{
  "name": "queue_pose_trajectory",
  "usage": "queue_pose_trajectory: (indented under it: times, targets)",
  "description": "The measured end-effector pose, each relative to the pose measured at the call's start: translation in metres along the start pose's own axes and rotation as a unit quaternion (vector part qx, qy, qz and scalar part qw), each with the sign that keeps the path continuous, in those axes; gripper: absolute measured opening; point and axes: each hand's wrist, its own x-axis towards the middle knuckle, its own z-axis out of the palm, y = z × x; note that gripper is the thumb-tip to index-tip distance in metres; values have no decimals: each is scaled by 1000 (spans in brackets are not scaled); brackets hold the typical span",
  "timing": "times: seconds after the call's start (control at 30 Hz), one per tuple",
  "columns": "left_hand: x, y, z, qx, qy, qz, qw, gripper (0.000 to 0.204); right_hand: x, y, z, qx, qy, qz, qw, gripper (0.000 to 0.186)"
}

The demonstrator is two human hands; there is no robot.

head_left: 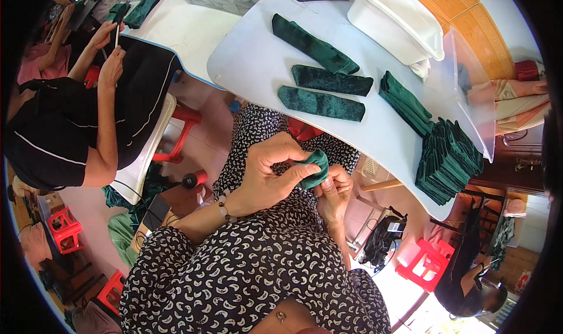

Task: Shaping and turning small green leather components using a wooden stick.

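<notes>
Pinching the bunched, dark-green velvet piece [317,169] from opposite sides, your left hand [267,169] and right hand [336,194] sit close together, presumably to steady its softness.

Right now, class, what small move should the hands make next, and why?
Probably smooth out the green cloth: it is bunched up between the left hand and right hand, while similar green strips lie flat on the table.

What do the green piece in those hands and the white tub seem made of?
Green piece: fabric, perhaps velvet; it bends in soft folds and looks mostly matte. White tub: probably smooth moulded plastic, judging by its rounded corners and even walls.
</notes>
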Motion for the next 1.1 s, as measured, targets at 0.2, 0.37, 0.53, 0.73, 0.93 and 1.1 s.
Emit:
queue_pose_trajectory:
  times: [0.2, 0.37, 0.53, 0.73, 0.93, 1.1]
  targets:
    - [5, 13, -6, -34, -47, -63, 996, 22, 1, -15, 0, -94, -14, -28, 995, 16]
    - [5, 17, -7, -49, -45, -115, 991, 19, -2, -16, 2, -110, -13, -20, 994, 13]
    - [11, 20, -11, 22, -94, -53, 994, 13, -6, -10, 3, -85, -10, -6, 996, 15]
    - [12, 21, -15, 52, -147, -61, 986, 15, -6, -7, 11, -5, -22, 27, 999, 17]
    - [17, 14, -16, -65, -70, -40, 995, 29, -2, -17, 25, -95, 14, -23, 995, 17]
    - [23, 17, -19, -177, -66, -107, 976, 40, -2, -20, 26, -172, 51, -103, 978, 11]
